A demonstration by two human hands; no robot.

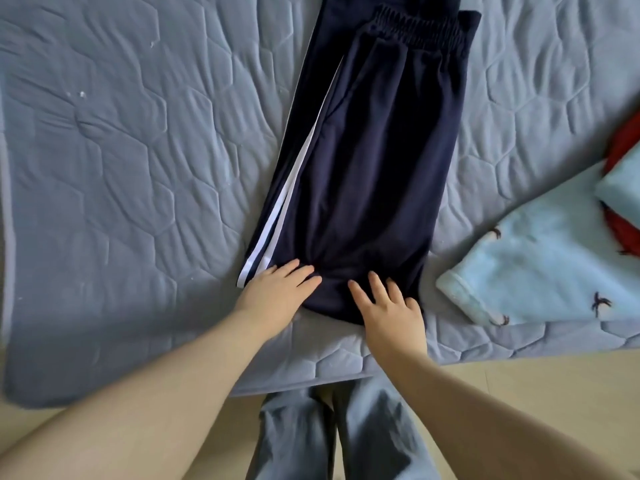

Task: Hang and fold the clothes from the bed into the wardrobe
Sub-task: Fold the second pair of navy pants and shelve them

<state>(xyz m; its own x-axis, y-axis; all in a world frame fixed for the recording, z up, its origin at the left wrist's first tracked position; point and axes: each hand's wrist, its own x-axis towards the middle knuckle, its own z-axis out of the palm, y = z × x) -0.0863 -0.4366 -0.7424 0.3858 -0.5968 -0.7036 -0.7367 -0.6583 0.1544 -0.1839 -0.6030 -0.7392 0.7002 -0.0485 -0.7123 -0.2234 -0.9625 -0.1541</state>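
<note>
Navy-blue knit track trousers with white side stripes [360, 161]: folded over, lying flat on quilted grey-blue bed cover [121, 150], long axis running away from camera. Gathered elastic waistband on top at far end. Folded edge at near end, close to bed edge. Stripes along left side. Slight wrinkles near fold.

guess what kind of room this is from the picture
Most likely a bedroom: a bed with a quilted blue-grey mattress cover, folded navy track pants under both hands, and a light blue fleece blanket beside them. No wardrobe is in view.
</note>
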